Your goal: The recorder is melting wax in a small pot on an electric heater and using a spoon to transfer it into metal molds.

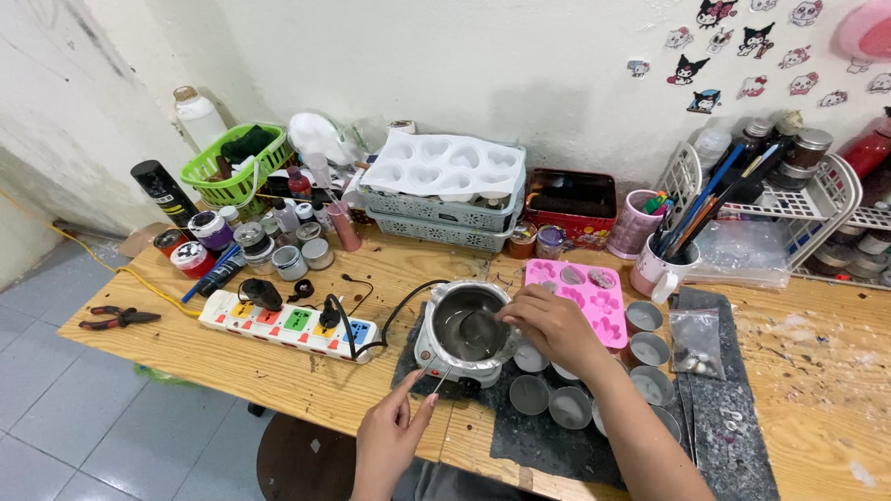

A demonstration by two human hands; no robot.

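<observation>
A small electric pot (464, 329) with a metal bowl stands on a dark mat (548, 436) at the table's front. My right hand (552, 323) reaches over the pot's right rim and holds a spoon (481, 327) dipped into the grey liquid. My left hand (394, 429) is in front of the pot, pinching a thin metal stick (438, 378) that points up toward the pot's base. Several small round tins (568, 406) sit on the mat under my right forearm. A pink silicone mould (580, 295) lies just behind my right hand.
A white power strip (290, 323) with plugs lies left of the pot. Red pliers (119, 318) rest at the left table edge. Jars, bottles, a green basket (232, 167), grey trays with a white heart mould (445, 167), a red tin, pen mugs (661, 269) and a wire rack line the back.
</observation>
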